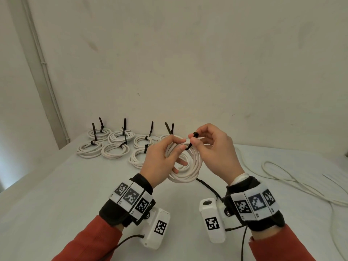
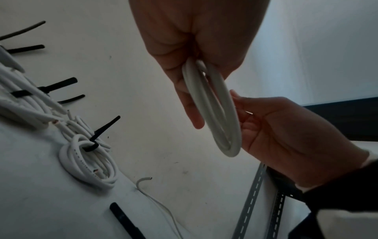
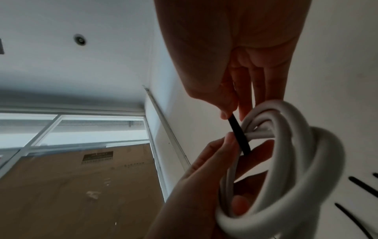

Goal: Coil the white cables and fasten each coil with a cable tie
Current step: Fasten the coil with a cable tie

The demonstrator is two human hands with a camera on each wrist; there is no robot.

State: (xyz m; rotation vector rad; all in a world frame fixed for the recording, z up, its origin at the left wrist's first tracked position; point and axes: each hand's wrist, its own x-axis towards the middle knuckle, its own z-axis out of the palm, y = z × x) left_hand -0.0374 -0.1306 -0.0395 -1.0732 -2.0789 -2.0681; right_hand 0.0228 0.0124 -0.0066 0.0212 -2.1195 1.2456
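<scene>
White cable makes up everything on the table [image 1: 56, 185] in the head view. At the far left lie the finished coils [image 1: 113, 146], each cinched with a black tie whose tail sticks up; I count seven or eight, though the hands cover part of the group. The left hand [image 1: 160, 162] holds the current coil [image 1: 188, 166] up above the table, fingers curled through its middle. The right hand [image 1: 216, 153] pinches a black cable tie [image 1: 192, 142] looped over the coil's top strands, its head between fingertip and thumb. At the far right a loose cable [image 1: 282, 176] sprawls uncoiled. My judgement: most of the job is done, this coil is mid-fastening, and at least one cable remains.

From the left wrist the coil [image 2: 216, 113] appears edge-on, clamped under the left hand [image 2: 194, 48], with the right hand [image 2: 286, 137] touching its right side. The tie itself is hidden here. This view alone shows bare conductor ends on a finished coil [image 2: 88, 163] and a spare black tie [image 2: 124, 221] lying near on the table.

From the right wrist the cable tie [image 3: 239, 135] is plainest: a flat strap crossing the bundled strands of the coil [image 3: 286, 169], pinched by the right hand [image 3: 235, 64] above and steadied by the left hand [image 3: 204, 186] below. Whether the tail has entered the head I cannot tell.
</scene>
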